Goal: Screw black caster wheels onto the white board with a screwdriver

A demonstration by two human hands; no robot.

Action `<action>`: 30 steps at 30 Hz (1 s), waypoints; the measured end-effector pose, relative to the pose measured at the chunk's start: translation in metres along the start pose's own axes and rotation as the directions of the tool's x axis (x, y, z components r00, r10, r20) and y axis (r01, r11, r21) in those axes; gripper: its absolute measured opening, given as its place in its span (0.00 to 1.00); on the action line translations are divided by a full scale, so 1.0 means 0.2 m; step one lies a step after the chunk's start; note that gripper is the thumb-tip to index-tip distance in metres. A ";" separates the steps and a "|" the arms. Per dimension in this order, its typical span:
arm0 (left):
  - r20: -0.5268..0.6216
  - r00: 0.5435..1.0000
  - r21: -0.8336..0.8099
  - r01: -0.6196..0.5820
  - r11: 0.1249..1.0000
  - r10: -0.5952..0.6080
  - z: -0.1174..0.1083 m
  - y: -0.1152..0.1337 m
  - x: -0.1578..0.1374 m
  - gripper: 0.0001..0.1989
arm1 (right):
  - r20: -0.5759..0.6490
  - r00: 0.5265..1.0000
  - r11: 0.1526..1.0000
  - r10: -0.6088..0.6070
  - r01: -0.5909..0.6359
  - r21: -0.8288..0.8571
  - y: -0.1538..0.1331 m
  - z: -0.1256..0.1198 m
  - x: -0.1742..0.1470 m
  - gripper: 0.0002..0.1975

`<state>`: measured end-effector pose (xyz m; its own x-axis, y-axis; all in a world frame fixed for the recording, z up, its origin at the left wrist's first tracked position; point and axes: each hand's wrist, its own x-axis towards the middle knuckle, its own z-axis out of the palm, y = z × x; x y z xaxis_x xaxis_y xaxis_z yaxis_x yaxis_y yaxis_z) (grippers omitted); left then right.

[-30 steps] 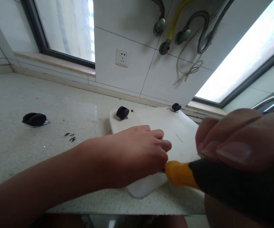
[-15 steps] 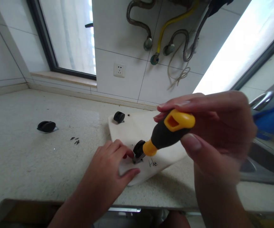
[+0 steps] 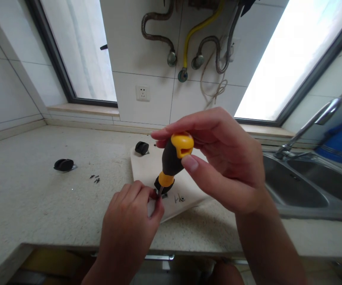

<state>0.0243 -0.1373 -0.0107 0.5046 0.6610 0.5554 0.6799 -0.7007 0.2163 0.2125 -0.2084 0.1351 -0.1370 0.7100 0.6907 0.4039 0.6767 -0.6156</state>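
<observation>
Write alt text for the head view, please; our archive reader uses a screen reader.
A right hand holds a yellow-and-black screwdriver upright, tip down on a white board beside the left hand, which pinches at the tip. A black caster sits on the board, another caster and loose screws on the speckled counter.

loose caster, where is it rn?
Head view: the loose caster lies on the counter, far left of the white board, just left of the small dark screws.
</observation>
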 end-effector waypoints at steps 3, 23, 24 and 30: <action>-0.005 1.000 0.050 -0.007 0.999 0.007 0.00 0.01 0.00 0.08 | -0.035 0.993 0.994 -0.111 0.111 0.021 0.08 -0.01 0.01 0.27; 0.202 0.877 0.078 0.429 0.900 -0.435 -0.17 -0.89 0.13 0.20 | -0.578 0.730 0.918 -0.364 0.386 -0.091 0.18 0.04 0.09 0.13; 0.237 0.857 0.129 0.439 0.889 -0.458 -0.15 -1.01 0.16 0.20 | -0.585 0.721 0.915 -0.371 0.392 -0.096 0.18 0.05 0.09 0.12; 0.271 0.833 0.207 0.439 0.874 -0.483 -0.04 -1.36 0.22 0.17 | -0.585 0.707 0.898 -0.397 0.431 -0.089 0.21 0.07 0.11 0.13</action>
<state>-0.1422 0.0800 -0.0378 0.2362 0.9614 0.1410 0.9260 -0.2667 0.2670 0.2141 -0.1625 0.1191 0.2719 0.1198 0.9548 0.3838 0.8964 -0.2217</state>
